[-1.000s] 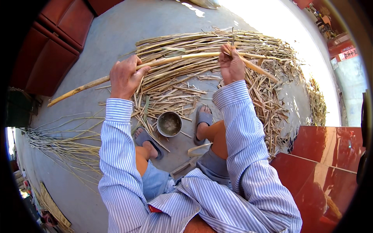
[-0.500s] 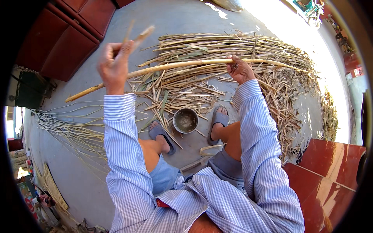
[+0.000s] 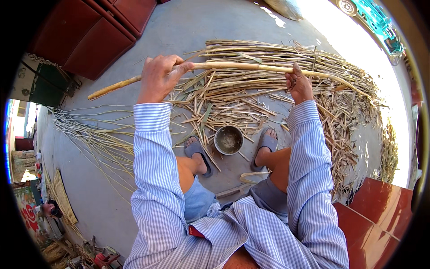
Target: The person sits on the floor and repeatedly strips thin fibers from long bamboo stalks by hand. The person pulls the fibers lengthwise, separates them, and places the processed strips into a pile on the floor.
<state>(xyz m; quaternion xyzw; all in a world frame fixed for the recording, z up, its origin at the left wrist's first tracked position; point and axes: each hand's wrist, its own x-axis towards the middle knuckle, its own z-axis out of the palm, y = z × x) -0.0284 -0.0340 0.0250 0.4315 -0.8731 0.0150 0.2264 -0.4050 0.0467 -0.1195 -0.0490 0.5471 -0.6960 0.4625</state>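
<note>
A long pale-yellow stalk (image 3: pixel 251 66) lies across both hands in front of me, bending down toward its thin right end. My left hand (image 3: pixel 162 77) is closed around its left part, the thicker end jutting out beyond the wrist. A thin sliver (image 3: pixel 194 56) shows beside the left fingertips; whether that hand holds it too, I cannot tell. Farther along, my right hand (image 3: pixel 299 85) pinches the stalk between thumb and fingers. Behind it lies a wide pile of similar dry stalks (image 3: pixel 268 51), with short broken pieces (image 3: pixel 237 105) scattered on the near side.
Between my sandalled feet stands a round metal bowl (image 3: pixel 228 140) with murky contents. Thin branching stems (image 3: pixel 96 134) spread on the left floor. Dry leaf husks (image 3: pixel 342 130) heap at right. Dark red furniture (image 3: pixel 85 33) stands far left, red panels (image 3: pixel 378 208) near right.
My left hand has come down onto the stalk from above, where it held a blurred split piece. The right hand still grips the stalk. The whole view has shifted slightly.
</note>
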